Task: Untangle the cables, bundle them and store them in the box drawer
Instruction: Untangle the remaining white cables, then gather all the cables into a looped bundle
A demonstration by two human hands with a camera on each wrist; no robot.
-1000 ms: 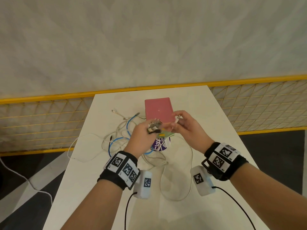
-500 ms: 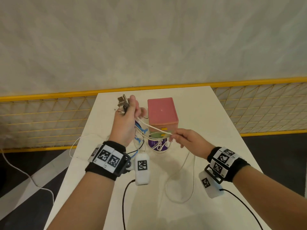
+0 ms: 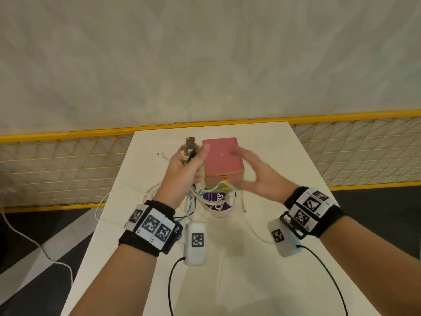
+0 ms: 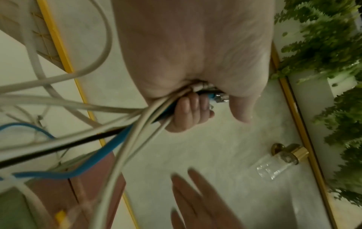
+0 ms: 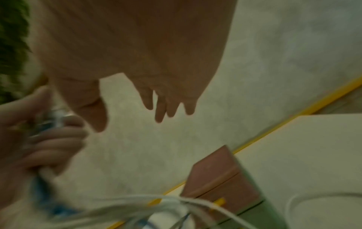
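Note:
My left hand (image 3: 185,166) is raised left of the pink box (image 3: 222,157) and grips a bunch of cable ends (image 3: 190,148), metal plugs sticking out above the fist. In the left wrist view the fingers (image 4: 188,110) curl round white, blue and black cables (image 4: 125,124). White and blue cables (image 3: 193,199) hang from the fist to the white table (image 3: 227,281). My right hand (image 3: 255,176) hovers open in front of the box, fingers spread (image 5: 166,105), holding nothing. A green drawer front with yellow knobs (image 3: 225,184) shows under the pink box.
A purple-and-white round object (image 3: 216,200) lies among the cable loops before the box. One thin white cable (image 3: 102,201) trails off the table's left edge. A yellow mesh fence (image 3: 68,169) runs behind the table. A wall lamp (image 4: 282,158) and greenery (image 4: 323,46) show in the left wrist view.
My right hand let go of the white cable and opened in front of the box. The left hand stayed raised with the cable ends.

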